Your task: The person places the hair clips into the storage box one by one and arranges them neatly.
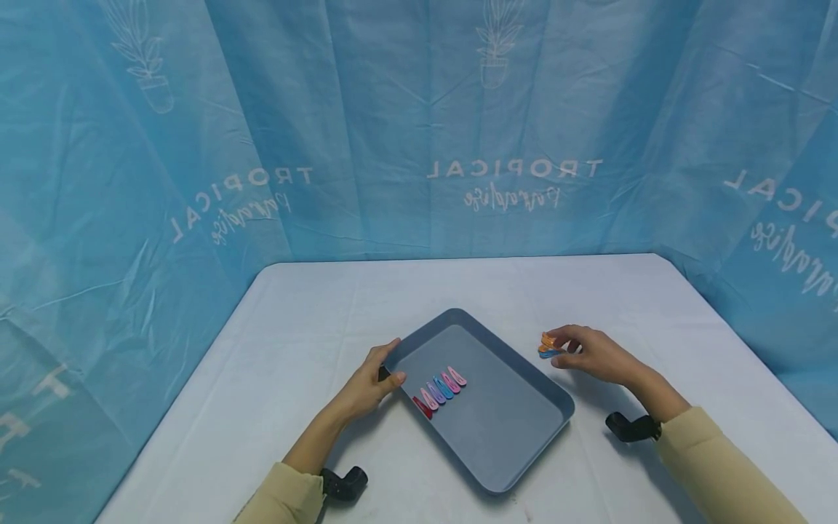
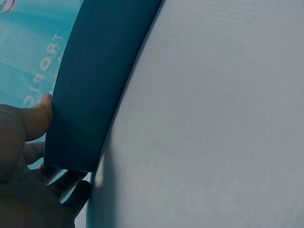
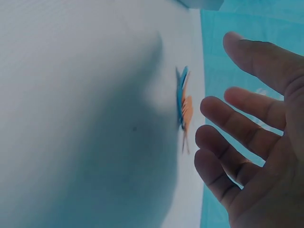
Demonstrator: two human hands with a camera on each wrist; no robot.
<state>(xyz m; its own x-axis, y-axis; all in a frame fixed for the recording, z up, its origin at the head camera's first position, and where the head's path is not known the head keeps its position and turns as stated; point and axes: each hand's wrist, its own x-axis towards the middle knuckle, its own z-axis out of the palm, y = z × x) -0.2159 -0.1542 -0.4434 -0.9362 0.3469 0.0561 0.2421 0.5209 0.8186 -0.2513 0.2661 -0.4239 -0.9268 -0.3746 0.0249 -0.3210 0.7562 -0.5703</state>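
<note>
A grey rectangular tray lies at an angle on the table. My left hand grips its left corner, thumb over the rim and fingers against the outside; the left wrist view shows the tray's outer wall between them. Inside the tray, several snap hair clips in red, pink, purple and blue lie in a slanting row near the left side. To the right of the tray, a small pile of orange and blue hair clips sits by the fingertips of my right hand. In the right wrist view its fingers are spread, apart from the pile.
A white cloth covers the table. Blue printed curtains hang behind it and at both sides. Each wrist wears a black camera mount, such as the right one.
</note>
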